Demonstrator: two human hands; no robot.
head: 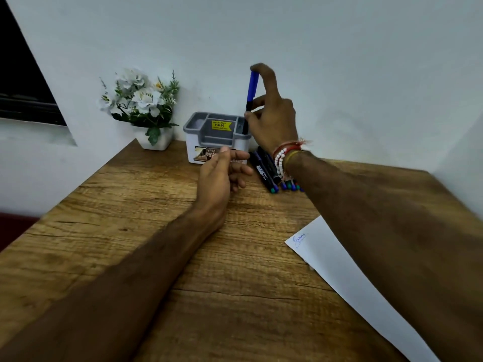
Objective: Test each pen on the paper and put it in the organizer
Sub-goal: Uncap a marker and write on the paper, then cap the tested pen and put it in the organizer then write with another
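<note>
so the right hand (pixel 274 113) is pinching the blue pen (pixel 251 96) almost upright, tip already dipping into the organizer (pixel 217 138) slot at its 3 o'clock side, while the left hand (pixel 222 173) sits loosely curled and empty at 6 o'clock.

White flowers w/ green leaves (pixel 139 99) in small white pot (pixel 156 141), back-left corner of wood-grain desk (pixel 130 218), against pale wall (pixel 339 61). Dark window opening (pixel 21 82) at far left. Yellow price sticker (pixel 221 125) mid-frame, near pot.
</note>
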